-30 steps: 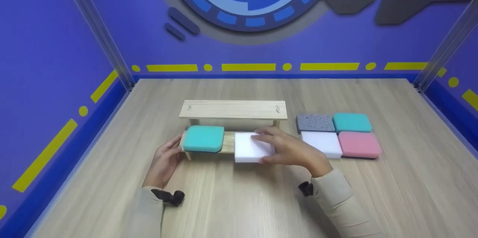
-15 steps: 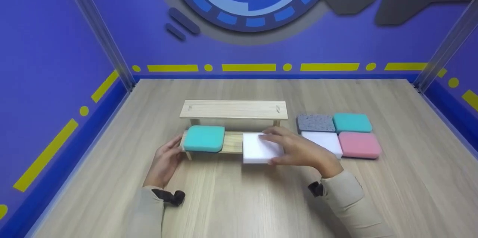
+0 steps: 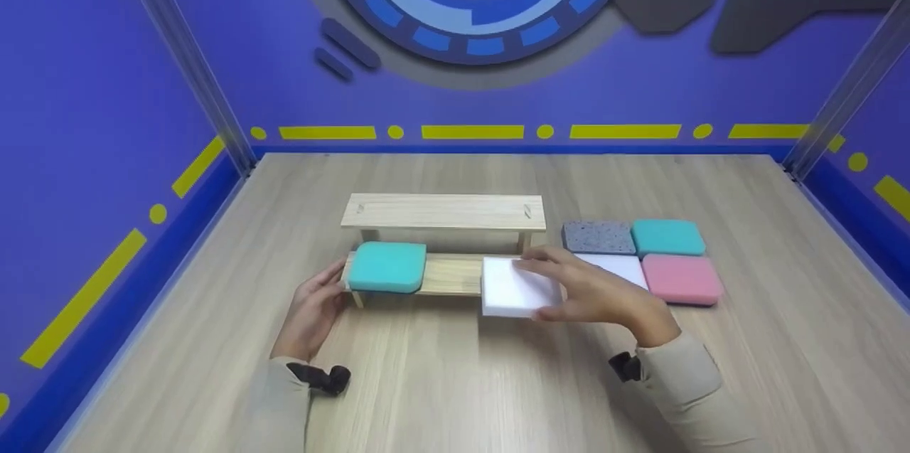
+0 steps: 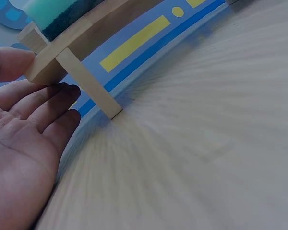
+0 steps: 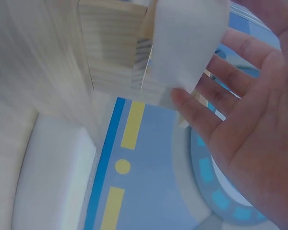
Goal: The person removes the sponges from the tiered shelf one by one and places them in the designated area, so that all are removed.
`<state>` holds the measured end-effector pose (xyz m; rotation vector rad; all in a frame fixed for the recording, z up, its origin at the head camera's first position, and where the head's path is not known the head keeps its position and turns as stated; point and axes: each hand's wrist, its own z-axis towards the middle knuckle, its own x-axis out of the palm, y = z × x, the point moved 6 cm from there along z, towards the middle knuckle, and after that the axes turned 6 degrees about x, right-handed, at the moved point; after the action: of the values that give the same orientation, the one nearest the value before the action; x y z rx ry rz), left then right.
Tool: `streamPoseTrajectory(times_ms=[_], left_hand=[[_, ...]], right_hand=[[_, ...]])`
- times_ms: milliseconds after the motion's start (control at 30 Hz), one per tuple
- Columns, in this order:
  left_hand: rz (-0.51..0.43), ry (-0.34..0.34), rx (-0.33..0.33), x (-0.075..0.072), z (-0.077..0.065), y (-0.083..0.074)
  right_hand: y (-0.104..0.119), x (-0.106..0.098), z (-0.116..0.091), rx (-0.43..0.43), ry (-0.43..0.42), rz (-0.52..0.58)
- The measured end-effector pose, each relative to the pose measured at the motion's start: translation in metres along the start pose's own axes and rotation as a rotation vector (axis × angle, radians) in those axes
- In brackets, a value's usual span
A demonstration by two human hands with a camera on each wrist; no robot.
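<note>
A two-tier wooden stand point(image 3: 443, 211) sits on the table. My left hand point(image 3: 309, 314) holds the left end of its lower step, thumb above and fingers beneath in the left wrist view. On that step's left part lies a teal scouring sponge point(image 3: 387, 267), its dark underside showing in the left wrist view point(image 4: 62, 17). My right hand point(image 3: 597, 293) grips a white sponge block point(image 3: 513, 289) between thumb and fingers, at the right part of the lower step and jutting past its front edge. Whether the block rests fully on the wood I cannot tell.
Right of the stand, sponges lie in a two-by-two group: grey speckled point(image 3: 598, 237), teal point(image 3: 668, 237), pink point(image 3: 681, 279) and white point(image 3: 618, 268), the white one partly behind my right hand. Blue panels point(image 3: 498, 108) with yellow marks enclose the table at the back and sides.
My right hand has slid rightward along the lower step with the white sponge, baring more wood beside the teal sponge. The left hand keeps its place on the stand.
</note>
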<state>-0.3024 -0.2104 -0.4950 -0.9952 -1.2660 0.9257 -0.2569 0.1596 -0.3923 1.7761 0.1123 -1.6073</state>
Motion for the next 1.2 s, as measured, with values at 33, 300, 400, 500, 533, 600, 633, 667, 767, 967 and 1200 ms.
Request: streamPoseTrajectory(times_ms=[33,300,400,500,533,600,633,667,767,967,1200], left_hand=[[-0.001,0.000,0.001,0.000,-0.001,0.000],[0.004,-0.002,-0.001,-0.001,-0.003,0.003],[-0.008,-0.012,0.007,-0.001,-0.002,0.002],[-0.016,-0.017,0.010,-0.001,0.000,-0.001],[-0.016,-0.015,0.011,0.000,0.001,-0.002],[-0.017,-0.017,0.011,0.000,0.002,-0.004],[-0.014,-0.020,0.007,0.000,0.003,-0.004],[-0.011,-0.023,0.002,0.000,0.003,-0.004],[0.005,-0.028,-0.004,0.000,0.003,-0.005],[-0.011,-0.026,-0.002,0.001,0.002,-0.003],[-0.005,-0.032,0.008,-0.001,0.000,-0.001]], right_hand=[[-0.001,0.000,-0.001,0.006,0.004,0.001],[-0.012,-0.004,-0.014,0.001,-0.017,-0.011],[-0.017,-0.007,-0.019,0.022,-0.007,-0.002],[-0.022,-0.012,-0.023,0.052,0.001,0.009],[-0.024,-0.014,-0.025,0.059,0.000,0.012],[-0.026,-0.017,-0.028,0.066,-0.008,0.017],[-0.028,-0.019,-0.030,0.071,-0.010,0.018],[-0.029,-0.020,-0.033,0.075,-0.015,0.015],[-0.035,-0.022,-0.040,0.091,-0.019,0.011],[-0.046,-0.025,-0.055,0.105,-0.032,-0.017],[-0.054,-0.026,-0.069,0.102,-0.017,-0.031]])
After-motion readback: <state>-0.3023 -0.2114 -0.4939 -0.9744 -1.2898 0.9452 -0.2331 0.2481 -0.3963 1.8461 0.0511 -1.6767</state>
